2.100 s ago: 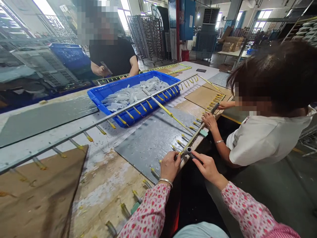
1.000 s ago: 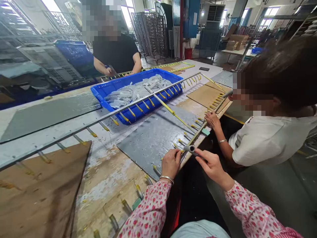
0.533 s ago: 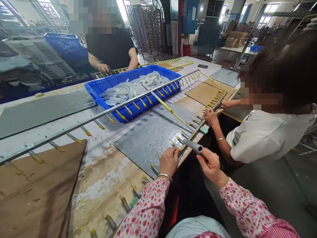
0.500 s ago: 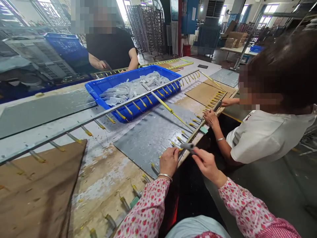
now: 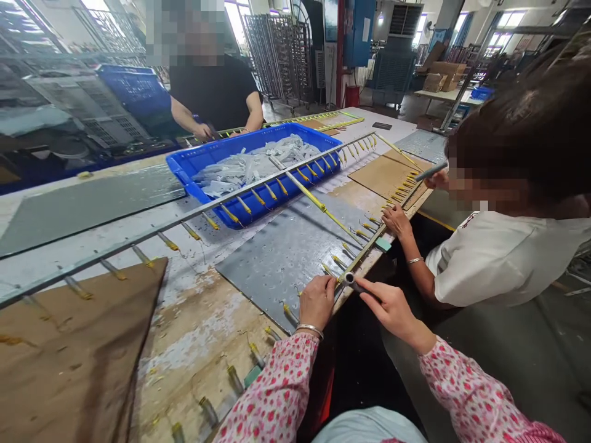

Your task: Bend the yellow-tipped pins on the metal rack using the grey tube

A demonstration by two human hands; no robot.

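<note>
My right hand [image 5: 392,311] is closed around a grey metal tube [image 5: 349,279], whose round open end faces me. Just left of it, my left hand [image 5: 317,301] has its fingers pressed together at the near rail of a metal frame [image 5: 369,245]; what they pinch is hidden. Yellow-and-grey pieces with thin wire hooks [image 5: 290,312] line this rail. The frame's far rail [image 5: 184,218] carries a similar row and passes in front of a blue crate [image 5: 272,178] of pale translucent pieces. A yellow bar [image 5: 307,195] spans between the rails.
A person in white [image 5: 508,258] works at the right, one hand on the same rail and a grey tube in the other. Another person in black [image 5: 215,92] stands across the table. Brown board [image 5: 69,357], grey sheet [image 5: 286,246] and green block [image 5: 383,245] lie about.
The tube in my right hand has turned, so its open end now faces me. My left hand stays at the rail. The neighbour's tube has swung up and away from the rail.
</note>
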